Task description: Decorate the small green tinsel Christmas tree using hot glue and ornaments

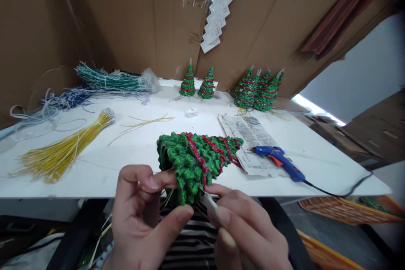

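A green Christmas tree figurine [193,156] with red glittery garland lies on its side above the table's front edge, its tip to the right and its hollow base to the left. My left hand [142,215] grips it at the base, with fingers inside the hollow and the thumb below. Pinched in my right hand [243,219] is a slim pale grey tool [211,209], whose tip meets the lower side of the tree near the garland's end. Its exact kind is hard to make out. Thin wires hang under the base.
On the white table [139,147], a blue glue gun [281,160] rests partly on folded newspaper [253,135]. Small trees [259,93] stand at the back. Yellow wire [68,147] and green wire bundles [110,81] lie left. Orange baskets [344,211] sit below right.
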A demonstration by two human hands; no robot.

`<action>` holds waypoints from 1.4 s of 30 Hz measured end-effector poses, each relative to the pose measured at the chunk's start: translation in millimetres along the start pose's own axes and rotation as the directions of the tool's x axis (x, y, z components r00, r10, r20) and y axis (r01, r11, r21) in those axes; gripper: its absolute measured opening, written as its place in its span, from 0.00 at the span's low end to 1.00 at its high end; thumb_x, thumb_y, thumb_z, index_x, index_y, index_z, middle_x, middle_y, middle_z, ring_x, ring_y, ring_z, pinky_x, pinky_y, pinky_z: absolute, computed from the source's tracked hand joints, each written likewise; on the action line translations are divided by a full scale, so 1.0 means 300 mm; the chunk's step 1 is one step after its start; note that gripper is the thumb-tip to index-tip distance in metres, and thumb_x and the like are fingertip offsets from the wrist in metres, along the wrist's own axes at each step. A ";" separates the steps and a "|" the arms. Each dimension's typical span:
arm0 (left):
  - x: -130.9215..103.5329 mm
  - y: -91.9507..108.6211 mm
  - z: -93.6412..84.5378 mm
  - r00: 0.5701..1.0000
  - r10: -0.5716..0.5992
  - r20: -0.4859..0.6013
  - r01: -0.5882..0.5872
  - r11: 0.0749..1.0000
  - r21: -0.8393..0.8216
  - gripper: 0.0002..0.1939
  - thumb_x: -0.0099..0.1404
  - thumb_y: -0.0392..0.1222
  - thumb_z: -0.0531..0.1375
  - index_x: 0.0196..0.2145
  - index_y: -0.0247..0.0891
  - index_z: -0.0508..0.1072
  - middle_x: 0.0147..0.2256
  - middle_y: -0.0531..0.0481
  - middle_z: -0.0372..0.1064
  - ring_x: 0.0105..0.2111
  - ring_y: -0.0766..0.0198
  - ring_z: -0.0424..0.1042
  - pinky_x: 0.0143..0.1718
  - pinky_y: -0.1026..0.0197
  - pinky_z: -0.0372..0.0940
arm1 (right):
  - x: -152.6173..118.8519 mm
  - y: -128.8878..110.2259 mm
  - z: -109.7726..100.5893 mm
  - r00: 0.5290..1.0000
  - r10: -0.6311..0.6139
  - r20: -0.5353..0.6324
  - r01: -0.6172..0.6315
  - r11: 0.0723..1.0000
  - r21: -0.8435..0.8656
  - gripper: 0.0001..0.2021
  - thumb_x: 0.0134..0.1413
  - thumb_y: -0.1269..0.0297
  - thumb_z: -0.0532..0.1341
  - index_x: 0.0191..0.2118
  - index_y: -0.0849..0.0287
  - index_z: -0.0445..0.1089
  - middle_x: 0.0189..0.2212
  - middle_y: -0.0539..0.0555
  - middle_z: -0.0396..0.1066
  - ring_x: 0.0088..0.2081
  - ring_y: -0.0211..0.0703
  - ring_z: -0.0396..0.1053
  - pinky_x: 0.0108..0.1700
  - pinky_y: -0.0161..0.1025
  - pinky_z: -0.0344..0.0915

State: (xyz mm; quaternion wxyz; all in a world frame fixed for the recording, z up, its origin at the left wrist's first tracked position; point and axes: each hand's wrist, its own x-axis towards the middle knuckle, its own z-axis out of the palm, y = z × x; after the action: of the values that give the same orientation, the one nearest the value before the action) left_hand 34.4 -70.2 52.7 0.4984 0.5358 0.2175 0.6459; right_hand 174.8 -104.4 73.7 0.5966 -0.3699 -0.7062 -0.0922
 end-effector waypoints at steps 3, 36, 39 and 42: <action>0.002 0.000 0.005 0.999 -0.012 -0.029 0.012 1.000 -0.019 0.20 0.54 0.25 0.67 0.37 0.46 0.65 0.34 0.60 0.77 0.36 0.72 0.78 0.41 0.76 0.70 | -0.009 0.001 0.015 1.000 0.004 -0.016 -0.004 1.000 0.017 0.09 0.55 0.80 0.57 0.27 0.61 0.67 0.20 0.47 0.67 0.20 0.30 0.67 0.35 0.36 0.79; -0.006 -0.013 -0.002 0.999 0.040 -0.035 -0.039 0.999 0.019 0.23 0.50 0.22 0.66 0.37 0.45 0.66 0.34 0.60 0.75 0.36 0.72 0.77 0.40 0.75 0.71 | -0.003 -0.017 0.015 0.997 0.069 0.018 -0.069 0.998 -0.006 0.09 0.54 0.80 0.55 0.27 0.61 0.65 0.18 0.46 0.65 0.19 0.31 0.66 0.37 0.37 0.79; -0.008 -0.013 -0.002 0.999 0.041 -0.032 -0.040 0.999 0.017 0.23 0.51 0.22 0.66 0.38 0.45 0.66 0.35 0.59 0.75 0.36 0.72 0.77 0.41 0.75 0.71 | -0.009 -0.022 0.014 0.998 0.068 0.004 -0.068 0.997 -0.038 0.10 0.53 0.81 0.55 0.27 0.61 0.66 0.18 0.46 0.66 0.19 0.30 0.67 0.37 0.38 0.79; -0.007 -0.014 0.001 0.998 0.045 -0.035 -0.044 0.999 0.016 0.23 0.52 0.23 0.66 0.38 0.46 0.65 0.35 0.59 0.75 0.37 0.72 0.77 0.43 0.76 0.70 | -0.020 -0.026 0.020 0.998 0.060 -0.016 -0.061 0.997 -0.058 0.11 0.51 0.83 0.56 0.28 0.60 0.67 0.18 0.45 0.67 0.20 0.31 0.67 0.37 0.38 0.79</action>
State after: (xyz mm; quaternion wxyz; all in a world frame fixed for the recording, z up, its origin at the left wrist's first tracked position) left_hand 36.1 -70.5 48.4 0.4759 0.5326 0.2194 0.6646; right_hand 165.4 -109.1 69.0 0.5932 -0.4075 -0.6874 -0.0973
